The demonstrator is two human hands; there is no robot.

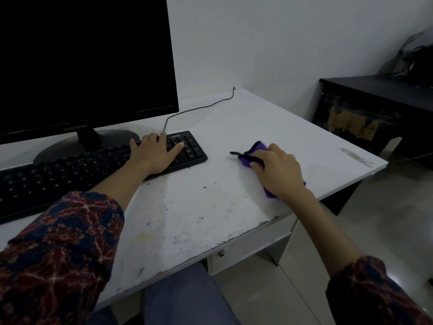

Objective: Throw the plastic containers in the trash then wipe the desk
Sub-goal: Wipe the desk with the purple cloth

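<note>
A purple cloth with a black edge (254, 152) lies on the white desk (269, 118), right of the keyboard. My right hand (278, 170) covers most of the cloth, its fingers curled over it and pressing it onto the desk. My left hand (155, 152) lies flat with spread fingers on the right end of the black keyboard (70, 174). The desk surface in front of me is stained and speckled with dark marks. No plastic container is in view.
A black monitor (82, 62) on a round stand fills the back left. A thin black cable (199, 107) runs from the keyboard to the desk's back edge. A dark low cabinet (375, 109) stands to the right. A small drawer (234, 254) sits under the desk front.
</note>
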